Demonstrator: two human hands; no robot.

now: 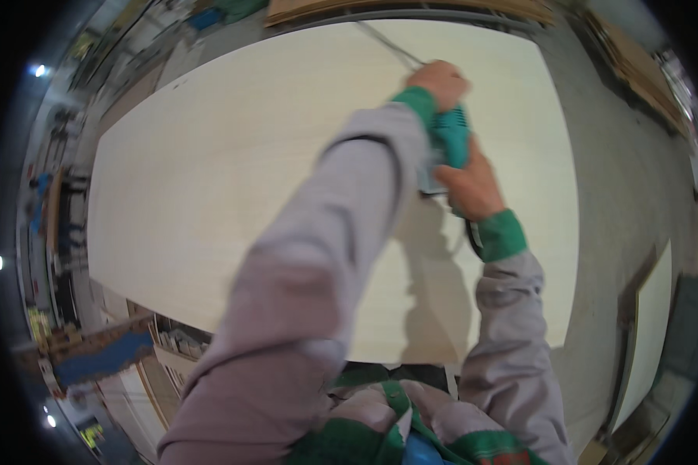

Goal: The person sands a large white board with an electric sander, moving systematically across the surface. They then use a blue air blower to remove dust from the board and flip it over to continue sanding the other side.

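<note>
A teal power tool (pixel 451 138) with vent slots and a pale flat base rests on a large pale wooden panel (pixel 209 178), right of its middle. My left hand (pixel 440 84) is closed over the tool's far end, its arm reaching across the panel. From the near right side my right hand (pixel 477 184) grips the body, thumb across it. Both hands are slightly blurred and hide much of the tool, so its exact kind cannot be told. A dark cord (pixel 392 44) runs over the panel's far edge by my left hand. Something black (pixel 473 237) curves beside my right wrist.
Stacked boards (pixel 411 9) lie beyond the far edge, with another stack (pixel 636 70) at the far right. A pale panel (pixel 645 341) leans at the lower right. Near the left corner stands a blue-topped wooden piece (pixel 105 358). Grey floor (pixel 609 194) borders the right side.
</note>
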